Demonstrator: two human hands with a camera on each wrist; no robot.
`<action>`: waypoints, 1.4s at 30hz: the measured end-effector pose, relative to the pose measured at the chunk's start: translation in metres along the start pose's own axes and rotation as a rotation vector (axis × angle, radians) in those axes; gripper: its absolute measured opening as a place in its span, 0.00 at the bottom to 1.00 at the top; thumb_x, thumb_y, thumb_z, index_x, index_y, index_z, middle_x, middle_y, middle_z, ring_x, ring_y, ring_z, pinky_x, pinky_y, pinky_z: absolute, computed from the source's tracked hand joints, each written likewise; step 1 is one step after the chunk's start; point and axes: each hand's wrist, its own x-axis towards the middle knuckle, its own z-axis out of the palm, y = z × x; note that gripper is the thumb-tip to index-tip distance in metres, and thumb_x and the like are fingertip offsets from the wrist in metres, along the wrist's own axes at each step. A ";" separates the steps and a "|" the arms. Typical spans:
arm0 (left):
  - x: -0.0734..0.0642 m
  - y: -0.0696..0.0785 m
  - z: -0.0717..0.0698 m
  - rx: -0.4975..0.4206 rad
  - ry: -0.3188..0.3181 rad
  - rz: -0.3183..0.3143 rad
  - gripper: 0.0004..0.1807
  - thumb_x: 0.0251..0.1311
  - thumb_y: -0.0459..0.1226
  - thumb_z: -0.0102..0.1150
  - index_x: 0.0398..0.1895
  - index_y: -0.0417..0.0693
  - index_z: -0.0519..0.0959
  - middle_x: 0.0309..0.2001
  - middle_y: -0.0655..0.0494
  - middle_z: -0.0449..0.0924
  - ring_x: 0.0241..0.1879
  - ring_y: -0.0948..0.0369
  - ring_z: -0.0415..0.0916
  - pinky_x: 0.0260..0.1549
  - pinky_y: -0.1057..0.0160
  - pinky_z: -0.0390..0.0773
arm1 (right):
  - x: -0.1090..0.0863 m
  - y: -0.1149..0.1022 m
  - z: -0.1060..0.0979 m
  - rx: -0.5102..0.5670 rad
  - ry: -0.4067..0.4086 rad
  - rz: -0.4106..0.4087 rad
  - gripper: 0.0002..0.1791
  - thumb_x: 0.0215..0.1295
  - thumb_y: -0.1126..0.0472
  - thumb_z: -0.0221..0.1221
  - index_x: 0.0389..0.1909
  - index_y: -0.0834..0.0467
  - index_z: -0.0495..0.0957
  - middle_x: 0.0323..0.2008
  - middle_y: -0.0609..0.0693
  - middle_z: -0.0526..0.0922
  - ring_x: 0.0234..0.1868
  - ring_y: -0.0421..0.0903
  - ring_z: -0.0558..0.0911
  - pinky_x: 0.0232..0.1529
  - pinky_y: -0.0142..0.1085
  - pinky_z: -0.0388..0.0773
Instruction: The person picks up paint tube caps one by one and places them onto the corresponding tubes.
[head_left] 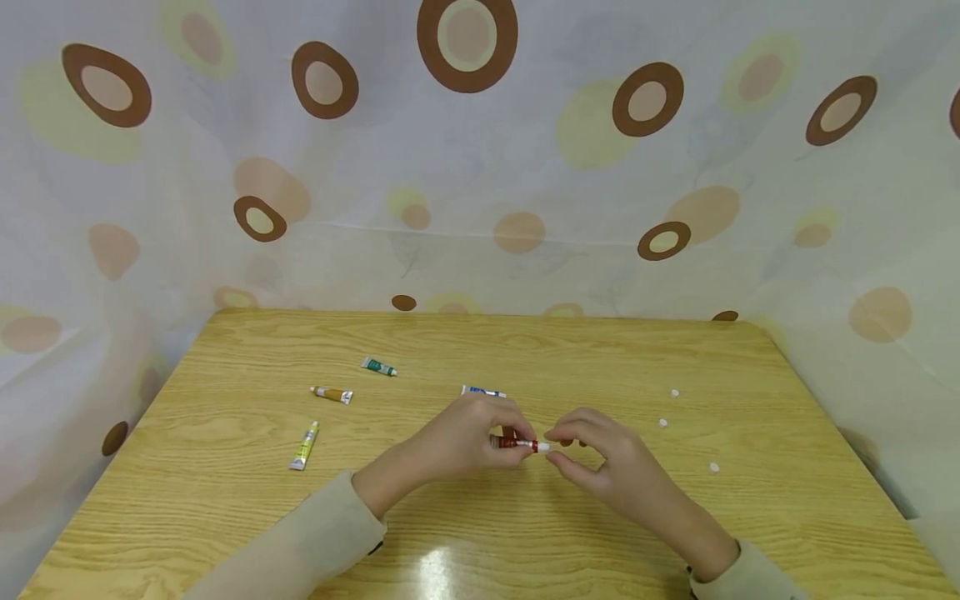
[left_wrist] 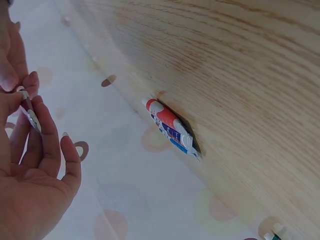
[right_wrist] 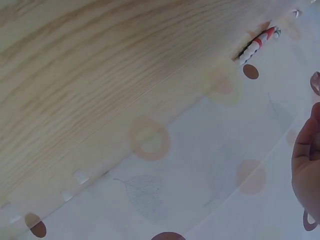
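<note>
My left hand [head_left: 468,442] holds a small dark red paint tube [head_left: 506,442] between thumb and fingers, its white cap [head_left: 543,447] towards the right. At that end, my right hand [head_left: 611,458] pinches the cap with thumb and forefinger. The left wrist view shows the tube [left_wrist: 33,120] in the left hand [left_wrist: 35,185], with the right hand [left_wrist: 12,55] meeting it at the cap. Just beyond the left hand lies a blue-and-white tube [head_left: 483,392]. Beside that one, a red-and-white tube [left_wrist: 167,119] shows in the left wrist view.
On the table's left lie a green tube [head_left: 380,367], an ochre tube [head_left: 332,394] and a yellow tube [head_left: 303,447]. Three small white pieces, one of them this round bit [head_left: 714,468], lie to the right. A patterned curtain [head_left: 465,258] encloses the table [head_left: 600,350].
</note>
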 end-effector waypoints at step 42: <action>0.000 0.001 0.002 0.035 0.018 0.042 0.02 0.64 0.35 0.69 0.37 0.47 0.89 0.36 0.58 0.87 0.32 0.71 0.79 0.33 0.81 0.77 | 0.004 -0.001 0.004 -0.121 0.060 -0.123 0.19 0.78 0.49 0.53 0.35 0.57 0.84 0.35 0.45 0.85 0.34 0.37 0.82 0.40 0.21 0.81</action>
